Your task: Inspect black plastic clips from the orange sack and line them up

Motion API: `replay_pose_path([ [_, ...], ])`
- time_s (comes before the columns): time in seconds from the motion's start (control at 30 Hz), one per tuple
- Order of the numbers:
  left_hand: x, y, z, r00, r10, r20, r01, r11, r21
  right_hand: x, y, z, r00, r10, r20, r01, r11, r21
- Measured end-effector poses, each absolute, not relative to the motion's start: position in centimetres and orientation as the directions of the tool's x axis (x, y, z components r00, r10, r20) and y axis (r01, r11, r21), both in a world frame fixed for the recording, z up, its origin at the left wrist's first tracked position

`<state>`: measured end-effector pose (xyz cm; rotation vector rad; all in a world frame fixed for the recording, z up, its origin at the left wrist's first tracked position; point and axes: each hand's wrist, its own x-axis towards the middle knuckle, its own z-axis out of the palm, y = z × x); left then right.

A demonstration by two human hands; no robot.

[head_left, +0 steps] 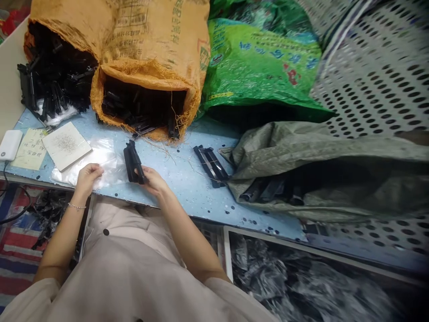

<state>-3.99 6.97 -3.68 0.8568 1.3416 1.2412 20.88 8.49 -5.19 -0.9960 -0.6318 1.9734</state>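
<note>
My right hand (152,180) grips the near end of a small stack of black plastic strips (132,160), which lies on the pale blue table (181,179). My left hand (87,176) rests with curled fingers on a clear plastic bag (100,156) spread flat on the table, just left of the strips. A bracelet sits on my left wrist. Another bundle of black strips (210,164) lies further right, untouched.
Two orange woven sacks (147,49) full of black parts lie open at the back. A green sack (258,62) and an olive sack (318,170) sit to the right. A white tile (66,145), a paper note (31,149) and a white power bank (10,144) lie left.
</note>
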Motion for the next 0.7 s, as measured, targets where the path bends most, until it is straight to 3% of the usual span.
replay_pose_path([
  [0.1, -3.4, 6.4, -3.5, -0.176, 0.984, 0.019, 0.114, 0.001, 0.993, 22.5, 7.2, -4.0, -0.252, 0.9, -0.357, -0.474, -0.436, -0.765],
  [0.17, -2.8, 6.3, -3.4, -0.055, 0.987, 0.152, 0.344, -0.124, 0.931, 22.9, 5.9, -3.2, -0.346, 0.866, -0.36, -0.488, -0.494, -0.72],
  [0.3, -2.5, 6.9, -3.7, 0.107, 0.983, 0.147, 0.504, -0.181, 0.844, 22.4, 3.4, -3.8, -0.642, 0.637, -0.427, -0.373, -0.746, -0.551],
  [0.4, -3.0, 6.7, -3.4, 0.12, 0.986, 0.117, 0.52, -0.163, 0.838, 21.3, 2.9, -5.8, -0.69, 0.527, -0.496, -0.344, -0.842, -0.415],
  [0.47, -2.9, 5.7, -2.7, 0.182, 0.97, 0.164, 0.544, -0.238, 0.805, 20.5, 3.2, -6.8, -0.698, 0.511, -0.501, -0.358, -0.855, -0.374],
  [0.53, -2.3, 4.0, -1.8, 0.315, 0.918, 0.24, 0.519, -0.379, 0.766, 19.6, 3.7, -7.1, -0.646, 0.586, -0.489, -0.409, -0.807, -0.427],
  [0.6, -1.1, 2.5, -1.2, 0.457, 0.841, 0.289, 0.441, -0.497, 0.747, 18.7, 4.0, -6.8, -0.516, 0.723, -0.46, -0.427, -0.682, -0.593],
  [0.7, 0.6, 1.4, -1.1, 0.538, 0.788, 0.298, 0.395, -0.548, 0.737, 17.3, 3.5, -5.3, -0.265, 0.911, -0.316, -0.223, -0.376, -0.899],
])
